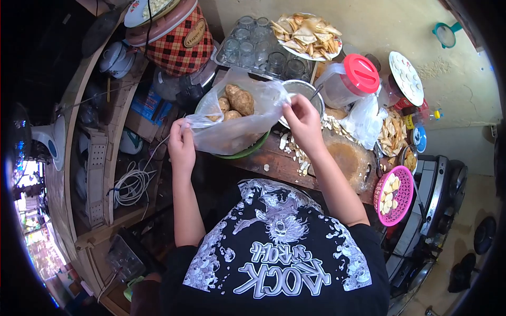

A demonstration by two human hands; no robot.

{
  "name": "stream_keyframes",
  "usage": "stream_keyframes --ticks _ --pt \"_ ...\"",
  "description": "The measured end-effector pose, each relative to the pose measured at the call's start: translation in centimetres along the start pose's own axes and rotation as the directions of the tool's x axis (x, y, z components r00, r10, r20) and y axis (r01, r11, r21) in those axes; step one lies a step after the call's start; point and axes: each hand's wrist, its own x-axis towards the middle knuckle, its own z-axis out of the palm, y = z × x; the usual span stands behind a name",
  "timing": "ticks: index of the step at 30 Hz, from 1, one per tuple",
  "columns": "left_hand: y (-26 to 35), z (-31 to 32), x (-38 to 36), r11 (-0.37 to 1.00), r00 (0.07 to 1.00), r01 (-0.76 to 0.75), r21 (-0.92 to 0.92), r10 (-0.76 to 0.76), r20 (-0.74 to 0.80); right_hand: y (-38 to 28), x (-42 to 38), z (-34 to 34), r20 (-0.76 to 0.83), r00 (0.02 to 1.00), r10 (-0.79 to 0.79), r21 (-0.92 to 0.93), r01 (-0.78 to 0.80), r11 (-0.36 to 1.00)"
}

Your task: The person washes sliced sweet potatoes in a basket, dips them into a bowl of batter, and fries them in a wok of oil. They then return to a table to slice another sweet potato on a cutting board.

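Note:
A clear plastic bag [226,129] is spread at its mouth between my two hands. Inside it sit several brown, knobbly tubers that look like potatoes [240,101]. My left hand [182,138] pinches the bag's left edge, fingers closed. At the opposite edge, my right hand [302,117] grips the plastic between thumb and fingers. Under the bag is a green basin [247,151], mostly hidden by the plastic. A metal pot [314,97] stands just behind my right hand.
White peelings [295,152] lie scattered on the wooden table beside a cutting board [345,158]. A pink basket [406,196] with pale slices stands at right, near the stove [429,195]. Behind are glasses [246,50], a plate of folded pastries [311,37] and a red-lidded pitcher [337,87].

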Motion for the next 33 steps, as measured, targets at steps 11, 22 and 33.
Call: stream_keyframes --ticks 11,22,33 --pt "3.0 -0.7 -2.3 0.716 0.932 -0.229 0.660 -0.034 0.361 0.2 -3.4 0.3 0.071 0.941 -0.332 -0.355 0.335 0.873" --pt "5.4 2.6 -3.0 0.575 0.937 -0.303 0.760 0.035 0.347 -0.6 -4.7 -0.6 -0.019 0.995 -0.095 -0.483 0.074 0.872" --pt "3.1 11.3 -1.4 0.777 0.851 -0.417 0.472 0.150 0.504 -2.1 -5.2 -0.6 0.146 0.982 -0.116 -0.481 0.173 0.859"
